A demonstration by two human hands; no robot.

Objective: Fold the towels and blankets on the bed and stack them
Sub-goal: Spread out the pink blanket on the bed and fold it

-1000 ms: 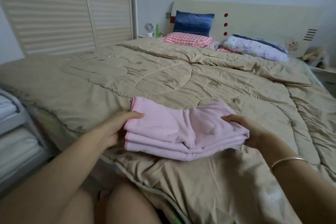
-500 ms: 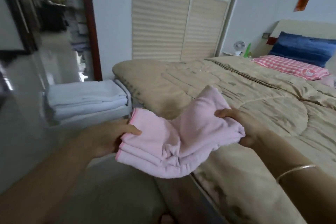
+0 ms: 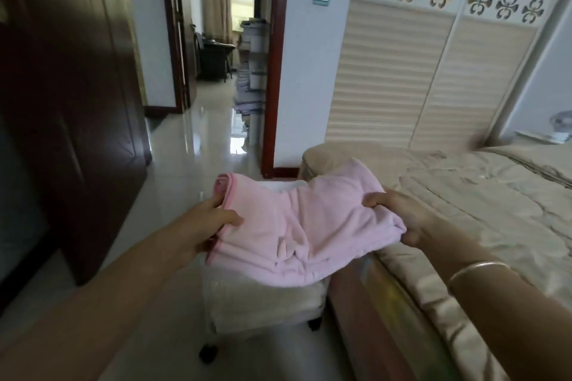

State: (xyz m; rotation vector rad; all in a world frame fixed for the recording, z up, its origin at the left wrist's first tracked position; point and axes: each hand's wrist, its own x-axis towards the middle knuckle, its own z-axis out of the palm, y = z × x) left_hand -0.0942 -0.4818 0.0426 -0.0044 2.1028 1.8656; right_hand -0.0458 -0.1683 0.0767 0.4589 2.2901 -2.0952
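Both hands held out in front, gripping a folded pink towel [image 3: 305,226] between them.
The bare left arm reaches in from 7 o'clock; the left hand [image 3: 209,221] holds the towel at its 9 o'clock edge, thumb on top, fingers curled beneath. The right arm comes in from 4 o'clock; the right hand [image 3: 400,215] clasps the 3 o'clock edge, thumb over the top, fingers wrapped under.
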